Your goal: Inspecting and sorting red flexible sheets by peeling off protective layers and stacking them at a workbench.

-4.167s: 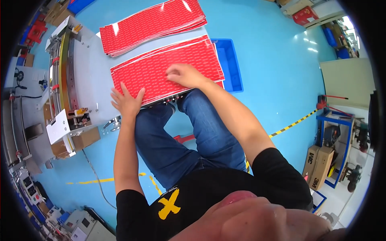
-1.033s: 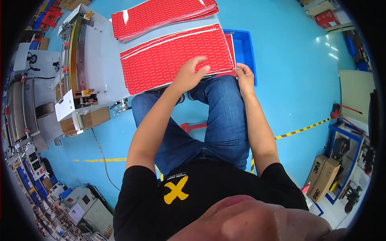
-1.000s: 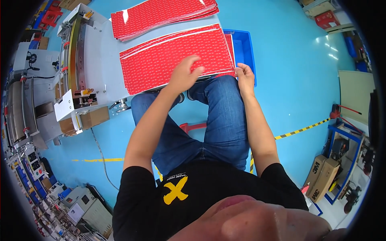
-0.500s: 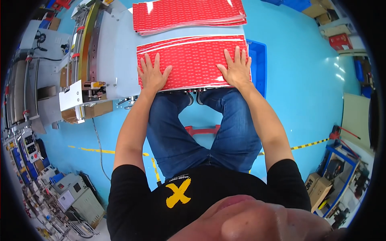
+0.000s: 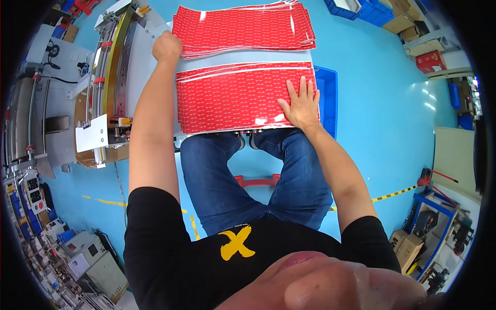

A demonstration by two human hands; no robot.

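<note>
Two stacks of glossy red sheets with white edges lie one behind the other on a pale tabletop. My left hand (image 5: pixel 167 47) is closed at the left edge of the far stack (image 5: pixel 237 28), gripping the sheets there; its fingertips are partly hidden, so how many sheets it has cannot be told. The far sheets are fanned unevenly and bow a little. My right hand (image 5: pixel 301 106) lies flat with fingers spread on the right part of the near stack (image 5: pixel 227 98).
Left of the table stands a machine with metal rollers and rails (image 5: pixel 111 62). A blue bin (image 5: pixel 328 98) sits beside the table's right edge. Under my legs is a red stool-like frame (image 5: pixel 257 181). A blue-framed shelf (image 5: pixel 436 222) stands at lower right.
My left hand has left the near stack, moved forward and closed at the far stack's left edge. The far sheets have shifted and fanned out. My right hand stays on the near stack.
</note>
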